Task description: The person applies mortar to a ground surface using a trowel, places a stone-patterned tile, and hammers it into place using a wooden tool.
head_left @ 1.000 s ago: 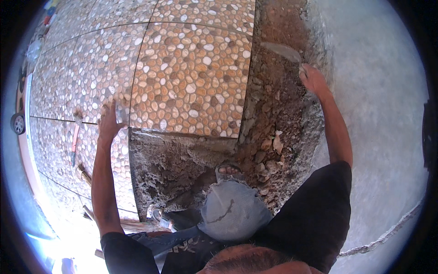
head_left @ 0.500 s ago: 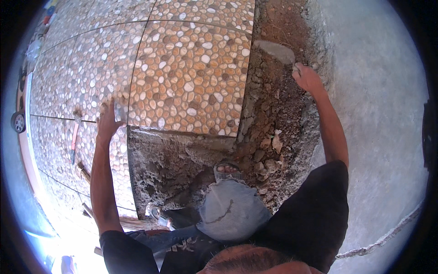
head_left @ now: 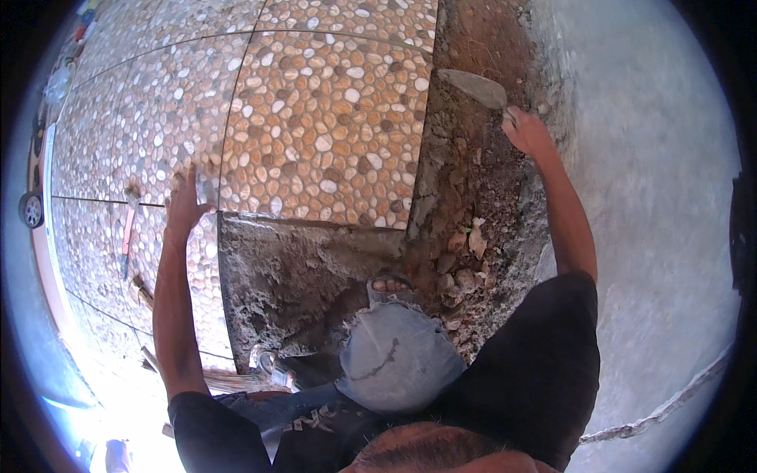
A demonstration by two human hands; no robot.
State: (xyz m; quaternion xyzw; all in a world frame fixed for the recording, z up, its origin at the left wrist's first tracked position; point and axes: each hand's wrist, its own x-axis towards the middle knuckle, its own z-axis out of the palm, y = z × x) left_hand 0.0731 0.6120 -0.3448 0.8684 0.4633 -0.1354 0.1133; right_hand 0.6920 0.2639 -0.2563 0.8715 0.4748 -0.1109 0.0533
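Observation:
My right hand (head_left: pixel 527 132) is closed around the handle of a trowel (head_left: pixel 475 88). The pointed blade lies over the strip of mortar and soil just right of a pebble-patterned tile (head_left: pixel 327 134), its tip near the tile's right edge. On the tiles to the left rests my left hand (head_left: pixel 184 203), fingers spread, the thumb reaching toward the lower left corner of that tile. A small greyish thing lies beside its fingers, too unclear to name. Below the tile's front edge is a bed of rough grey mortar (head_left: pixel 292 272).
A hammer (head_left: pixel 127 236) with a red and dark handle lies on the left tiles. A stick broom (head_left: pixel 236 383) is near my legs. Broken rubble (head_left: pixel 465 276) fills the trench beside my sandalled foot (head_left: pixel 389 285). A smooth grey concrete surface (head_left: pixel 654 197) borders the right side.
The view has shifted slightly. My right hand and the trowel have moved only a little, the blade showing at a slightly different tilt. My left hand stays on the tiles.

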